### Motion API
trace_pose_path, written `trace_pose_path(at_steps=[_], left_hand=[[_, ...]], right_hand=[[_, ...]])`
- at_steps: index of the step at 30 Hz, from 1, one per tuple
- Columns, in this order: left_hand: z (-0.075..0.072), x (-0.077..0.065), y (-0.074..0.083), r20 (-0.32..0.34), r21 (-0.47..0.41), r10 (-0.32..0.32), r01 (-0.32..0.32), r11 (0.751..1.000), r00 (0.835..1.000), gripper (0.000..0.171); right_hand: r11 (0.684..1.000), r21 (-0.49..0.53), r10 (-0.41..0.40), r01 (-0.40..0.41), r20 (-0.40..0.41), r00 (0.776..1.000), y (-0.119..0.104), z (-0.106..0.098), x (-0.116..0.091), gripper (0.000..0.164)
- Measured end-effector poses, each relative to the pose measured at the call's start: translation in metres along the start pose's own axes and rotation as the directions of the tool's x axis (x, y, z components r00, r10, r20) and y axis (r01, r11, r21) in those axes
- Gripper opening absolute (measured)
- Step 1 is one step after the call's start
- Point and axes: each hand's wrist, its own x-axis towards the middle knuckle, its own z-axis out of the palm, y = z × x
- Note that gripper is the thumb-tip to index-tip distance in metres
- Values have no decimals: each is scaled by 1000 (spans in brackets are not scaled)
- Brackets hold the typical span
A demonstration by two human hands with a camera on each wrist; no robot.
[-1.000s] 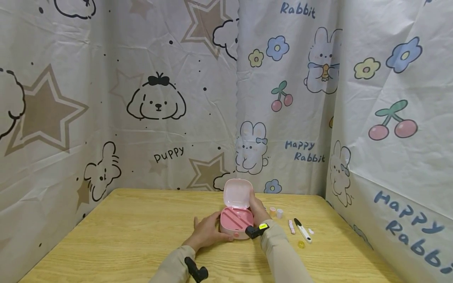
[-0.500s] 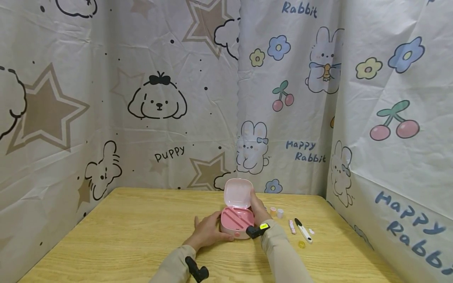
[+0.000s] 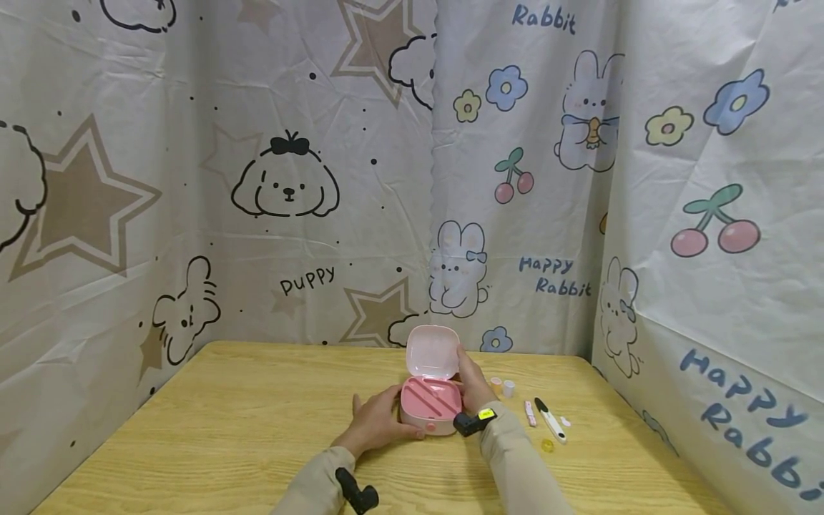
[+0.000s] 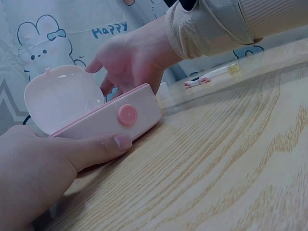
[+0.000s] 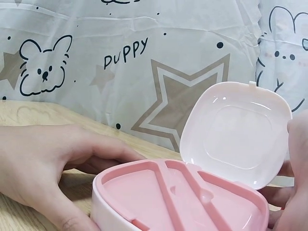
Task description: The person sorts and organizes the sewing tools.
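Observation:
A small pink box (image 3: 430, 406) stands on the table with its pale, see-through hinged lid (image 5: 236, 134) raised. Inside sits a pink tray (image 5: 187, 197) split by slanting ridges. On its front is a round pink button (image 4: 127, 115). My left hand (image 3: 376, 422) grips the box's left side, its thumb along the front below the button. My right hand (image 4: 130, 60) is at the right of the box, fingers loosely bent near the edge of the lid. Whether those fingertips touch the lid is hard to see.
Right of the box on the wooden table (image 3: 257, 400) lie two small cylinders, orange (image 3: 496, 385) and white (image 3: 508, 388), a pink-and-white strip (image 3: 530, 413), a white tool with a black tip (image 3: 550, 420), a yellow round piece (image 3: 547, 445) and a white bit (image 3: 565, 421). Patterned curtains surround the table.
My right hand and wrist have shifted slightly right, a little away from the box. My left hand, the box and its raised lid stay where they were.

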Motion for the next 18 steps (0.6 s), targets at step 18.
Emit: trace_pose_path(at_steps=[18], left_hand=[[-1, -3, 3, -6, 15, 2, -2, 1000, 1000, 104]], right_hand=[[997, 69, 26, -29, 48, 999, -11, -14, -7, 71]])
